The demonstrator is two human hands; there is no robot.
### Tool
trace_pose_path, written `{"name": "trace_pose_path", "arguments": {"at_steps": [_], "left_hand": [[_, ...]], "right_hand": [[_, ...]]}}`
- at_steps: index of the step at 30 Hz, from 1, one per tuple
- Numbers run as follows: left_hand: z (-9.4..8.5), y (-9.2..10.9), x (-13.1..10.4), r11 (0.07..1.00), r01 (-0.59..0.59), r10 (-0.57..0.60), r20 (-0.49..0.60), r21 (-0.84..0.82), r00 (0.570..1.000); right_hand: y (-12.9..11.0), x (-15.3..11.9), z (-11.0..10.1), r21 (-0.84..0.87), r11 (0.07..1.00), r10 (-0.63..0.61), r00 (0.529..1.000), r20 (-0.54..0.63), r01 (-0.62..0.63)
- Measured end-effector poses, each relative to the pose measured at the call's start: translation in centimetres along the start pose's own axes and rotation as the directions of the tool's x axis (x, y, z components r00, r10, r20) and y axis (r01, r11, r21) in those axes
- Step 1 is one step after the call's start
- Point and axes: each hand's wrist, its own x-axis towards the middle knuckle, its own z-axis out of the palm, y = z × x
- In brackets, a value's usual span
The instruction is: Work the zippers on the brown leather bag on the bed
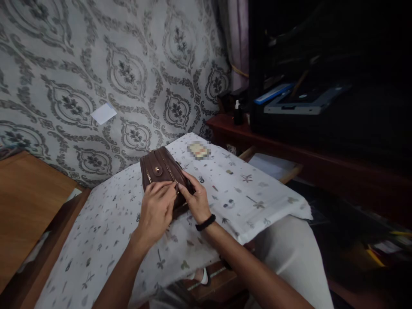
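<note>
A brown leather-look bag with gold zippers and a small round gold stud lies on the cloth-covered table. My left hand is closed at the bag's near part, its fingertips pinched along a gold zipper; the zipper pull itself is hidden by the fingers. On the bag's right side, my right hand grips the edge, thumb on top near the zipper and fingers along the side. A black band circles my right wrist. The inside of the bag does not show.
A blurred-out flat item lies beyond the bag. Patterned wallpaper rises behind the table. A dark shelf at right holds a small dropper bottle and a grey flat device. Wooden furniture stands at left.
</note>
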Motion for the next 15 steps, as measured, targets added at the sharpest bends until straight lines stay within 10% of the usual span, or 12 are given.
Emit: {"name": "trace_pose_path", "arguments": {"at_steps": [15], "left_hand": [[0.41, 0.00, -0.75, 1.000, -0.013, 0.013, 0.002, 0.006, 1.000]], "right_hand": [[-0.30, -0.18, -0.51, 0.085, 0.995, 0.041, 0.998, 0.048, -0.045]]}}
